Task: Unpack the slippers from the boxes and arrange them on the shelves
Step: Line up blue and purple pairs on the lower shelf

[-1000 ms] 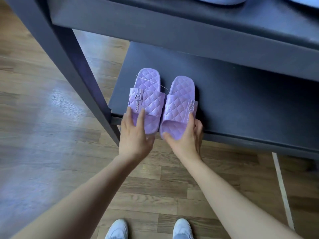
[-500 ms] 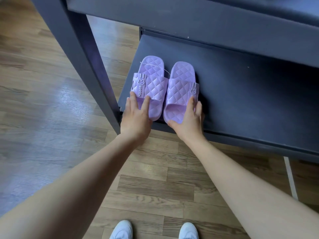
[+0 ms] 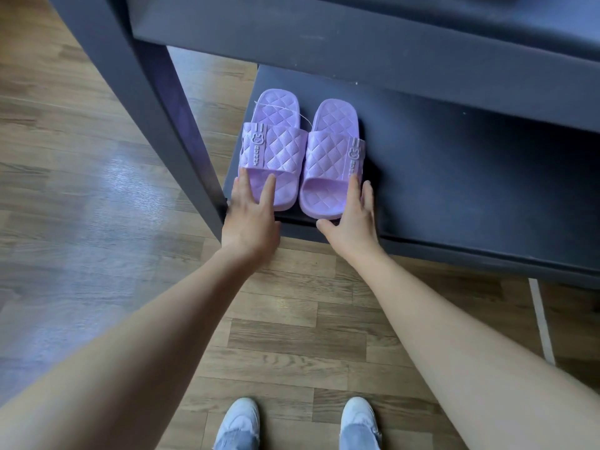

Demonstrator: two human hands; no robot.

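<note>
Two purple quilted slippers with bunny badges stand side by side on the dark lower shelf (image 3: 454, 177), toes toward me. My left hand (image 3: 251, 216) lies with straight fingers on the toe end of the left slipper (image 3: 272, 147). The straight fingers of my right hand (image 3: 354, 222) touch the right edge of the right slipper (image 3: 334, 154), with the thumb at its front rim. Both slippers sit fully on the shelf near its left front corner.
A dark upper shelf (image 3: 357, 50) overhangs the lower one. The rack's slanted dark leg (image 3: 146, 102) runs down just left of the slippers. Wood-look floor (image 3: 97, 190) spreads to the left and below, where my two white shoes (image 3: 240, 420) stand.
The slippers have slid further back onto the lower shelf and now sit straight. My fingers have flattened out from holding the toes to resting on them.
</note>
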